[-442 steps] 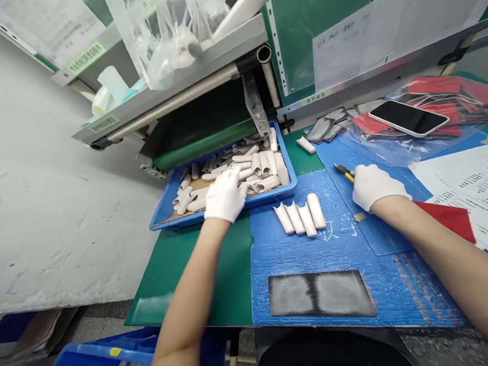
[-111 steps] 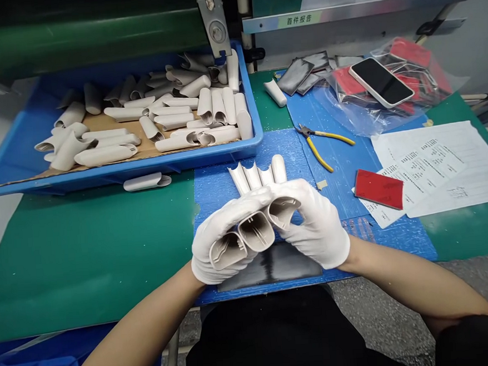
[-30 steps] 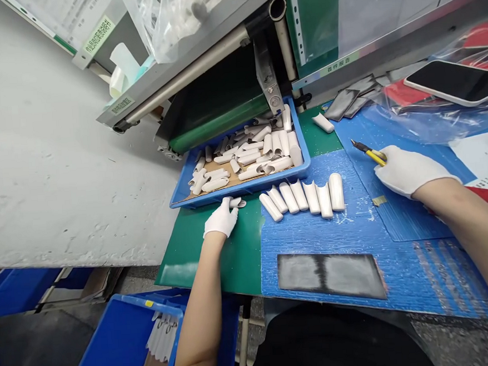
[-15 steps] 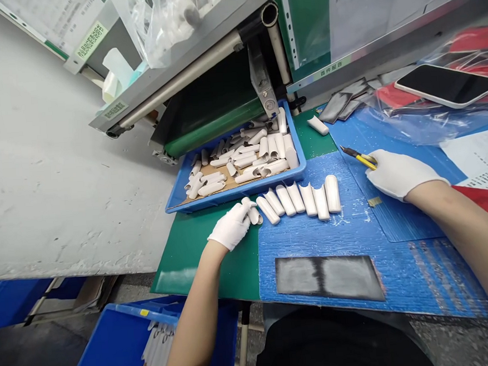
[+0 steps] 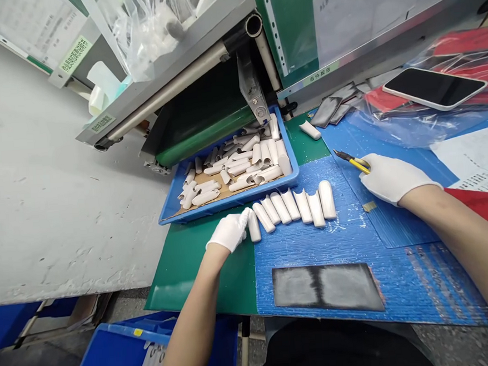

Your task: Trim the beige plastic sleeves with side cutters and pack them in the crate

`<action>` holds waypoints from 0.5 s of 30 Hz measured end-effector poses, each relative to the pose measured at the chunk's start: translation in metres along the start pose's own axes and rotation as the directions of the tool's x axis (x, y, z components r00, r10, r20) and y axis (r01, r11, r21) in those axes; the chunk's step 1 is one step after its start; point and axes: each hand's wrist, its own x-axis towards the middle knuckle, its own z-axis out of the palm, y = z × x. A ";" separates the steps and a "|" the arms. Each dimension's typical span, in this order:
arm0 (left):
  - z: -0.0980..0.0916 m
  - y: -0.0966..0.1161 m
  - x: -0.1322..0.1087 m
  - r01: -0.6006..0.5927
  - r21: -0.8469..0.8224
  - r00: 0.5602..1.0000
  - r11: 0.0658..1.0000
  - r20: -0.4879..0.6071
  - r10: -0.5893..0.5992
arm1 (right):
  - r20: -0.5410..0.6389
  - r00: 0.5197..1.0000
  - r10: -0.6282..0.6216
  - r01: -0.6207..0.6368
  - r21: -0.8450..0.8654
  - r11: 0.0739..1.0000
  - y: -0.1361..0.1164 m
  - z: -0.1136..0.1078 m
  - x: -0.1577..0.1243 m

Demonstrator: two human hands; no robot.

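Fingers point(image 5: 242, 222) of left hand point(image 5: 227, 234) close together, touching white piece point(image 5: 253, 226) at left end of row point(image 5: 296, 206) on blue mat point(image 5: 340, 243). Holding or only touching: cannot tell. Right hand point(image 5: 390, 179) closed round yellow pliers point(image 5: 352, 161). Blue tray point(image 5: 228, 200) of same pieces just behind row, on green table point(image 5: 191, 265).

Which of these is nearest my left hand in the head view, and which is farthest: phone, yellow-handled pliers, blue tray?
1. The blue tray, just beyond the left hand.
2. The yellow-handled pliers, off to the right, in the right hand.
3. The phone, far right at the back.
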 end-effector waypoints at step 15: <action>-0.070 0.169 0.163 -0.036 0.178 0.991 0.983 -0.121 0.058 | 0.004 1.000 0.006 -0.006 0.013 1.000 -0.003 0.002 -0.004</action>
